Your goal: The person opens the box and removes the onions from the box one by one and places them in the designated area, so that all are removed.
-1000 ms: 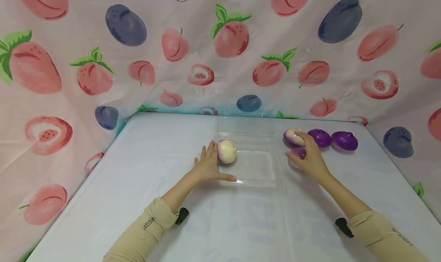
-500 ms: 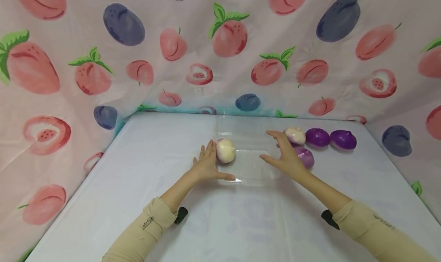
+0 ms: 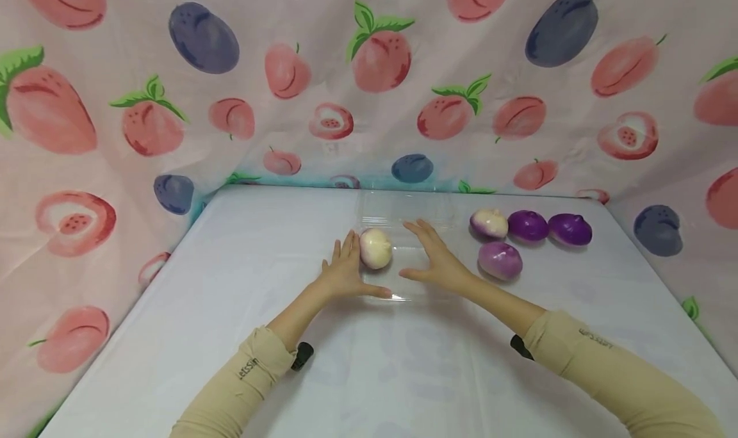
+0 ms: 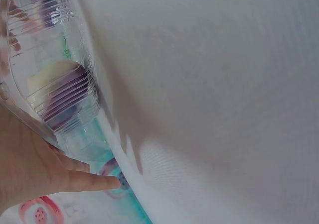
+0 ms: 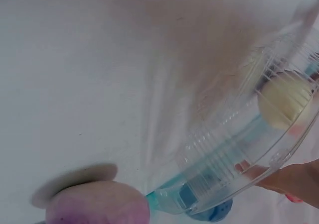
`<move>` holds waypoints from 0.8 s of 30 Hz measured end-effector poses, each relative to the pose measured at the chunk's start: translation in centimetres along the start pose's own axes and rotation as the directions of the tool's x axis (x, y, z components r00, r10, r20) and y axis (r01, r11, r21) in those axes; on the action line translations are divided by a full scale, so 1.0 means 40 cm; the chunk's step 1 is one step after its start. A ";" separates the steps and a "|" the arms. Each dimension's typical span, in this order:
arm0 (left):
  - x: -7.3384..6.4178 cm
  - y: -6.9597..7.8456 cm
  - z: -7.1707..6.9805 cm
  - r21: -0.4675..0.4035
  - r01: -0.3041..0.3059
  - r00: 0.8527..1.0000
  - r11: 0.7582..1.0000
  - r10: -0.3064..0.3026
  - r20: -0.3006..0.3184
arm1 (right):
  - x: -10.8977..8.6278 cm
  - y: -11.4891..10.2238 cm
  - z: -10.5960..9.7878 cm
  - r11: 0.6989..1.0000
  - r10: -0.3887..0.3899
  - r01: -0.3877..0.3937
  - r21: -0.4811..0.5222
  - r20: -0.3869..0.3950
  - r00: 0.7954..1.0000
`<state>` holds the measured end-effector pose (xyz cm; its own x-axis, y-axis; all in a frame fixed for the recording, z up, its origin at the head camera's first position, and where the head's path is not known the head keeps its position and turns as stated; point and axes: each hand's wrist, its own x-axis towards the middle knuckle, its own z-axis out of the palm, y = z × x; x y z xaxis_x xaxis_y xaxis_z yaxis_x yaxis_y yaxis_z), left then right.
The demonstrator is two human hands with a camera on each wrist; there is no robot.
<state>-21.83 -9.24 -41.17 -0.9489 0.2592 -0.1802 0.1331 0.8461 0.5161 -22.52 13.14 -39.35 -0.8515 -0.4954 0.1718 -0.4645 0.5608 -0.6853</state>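
A clear plastic clamshell box [image 3: 403,298] lies on the table with its lid [image 3: 403,206] folded back. In its left part sits a cream-and-purple onion [image 3: 377,248], seen through the ribbed wall in the left wrist view. My left hand [image 3: 343,275] rests along the box's left side, fingers straight, thumb stretched along the front rim. My right hand [image 3: 442,266] reaches over the box's right half from the right side. Its thumb and fingers are spread with nothing between them, pointing toward the onion.
Right of the box lie a light purple onion [image 3: 500,260], a white-and-purple onion [image 3: 489,223] and two dark purple onions, one in the middle [image 3: 527,227] and one at the far right [image 3: 569,230]. A fruit-print cloth [image 3: 323,73] hangs behind the white table [image 3: 277,220].
My right hand has moved left, away from the onions on the right to over the box, with nothing in it. The left hand and the onion in the box have stayed in place.
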 end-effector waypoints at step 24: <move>-0.003 -0.005 0.001 -0.004 -0.008 1.000 1.000 0.008 -0.005 | 0.091 -0.017 0.072 0.999 0.022 -0.023 0.047 0.017 1.000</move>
<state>-21.74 -9.42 -41.27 -0.9490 0.2641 -0.1720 0.1399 0.8421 0.5209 -24.62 9.04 -40.28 -0.8573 -0.4941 0.1447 -0.4330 0.5400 -0.7218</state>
